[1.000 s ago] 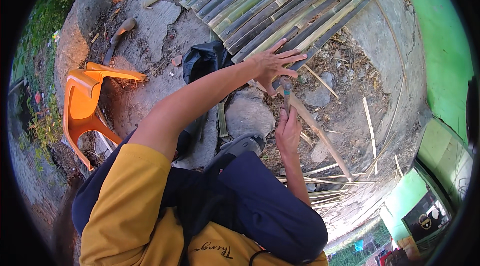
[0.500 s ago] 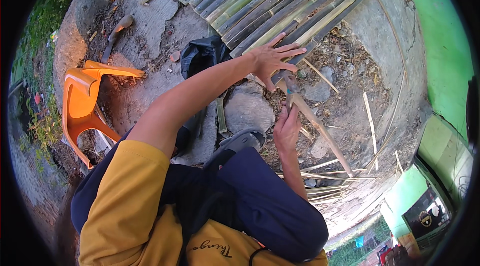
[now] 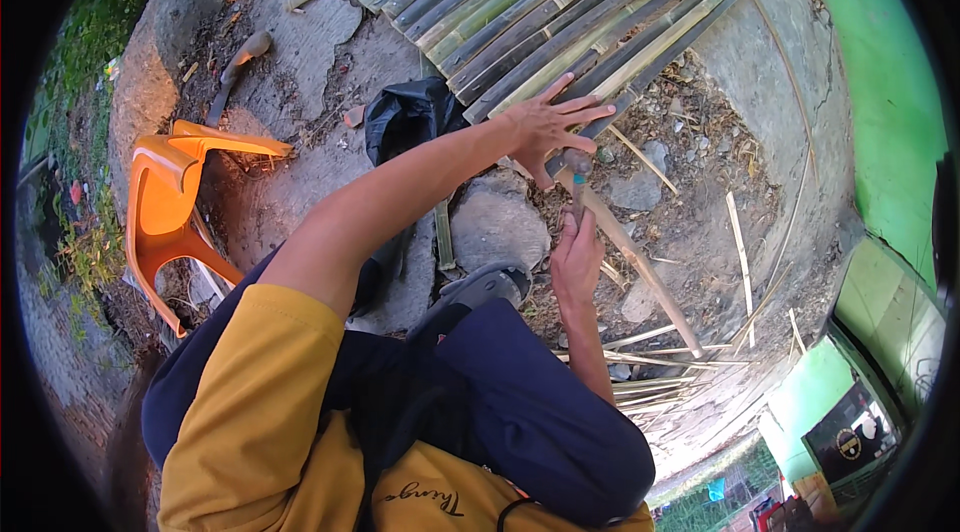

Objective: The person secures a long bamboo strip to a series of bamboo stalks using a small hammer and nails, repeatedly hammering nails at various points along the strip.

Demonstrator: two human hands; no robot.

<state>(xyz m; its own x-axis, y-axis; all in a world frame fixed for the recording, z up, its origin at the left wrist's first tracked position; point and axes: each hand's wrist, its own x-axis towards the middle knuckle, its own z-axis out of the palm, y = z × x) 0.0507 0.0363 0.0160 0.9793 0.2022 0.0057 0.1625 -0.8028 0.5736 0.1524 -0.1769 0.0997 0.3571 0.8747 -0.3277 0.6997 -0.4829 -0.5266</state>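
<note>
My left hand (image 3: 545,130) is spread over the near right ends of a row of split bamboo slats (image 3: 560,22), fingers apart and resting on the outermost ones. Just below it, my right hand (image 3: 577,257) grips the handle of a hammer (image 3: 579,164), whose metal head is close to my left thumb and fingers. A long wooden stick (image 3: 640,267) runs from beneath the hammer down to the right. What lies directly under the hammer head is hidden.
To the left, an orange plastic chair (image 3: 165,182) lies tipped over. Beyond it is a large curved knife (image 3: 235,72). A black plastic bag (image 3: 400,122) sits left of the slats. Thin bamboo strips (image 3: 665,382) lie at right, and a green wall (image 3: 880,82) rises beyond.
The hammer has shifted slightly and its head shows more clearly, held in the same right hand. My left hand stays spread on the slats.
</note>
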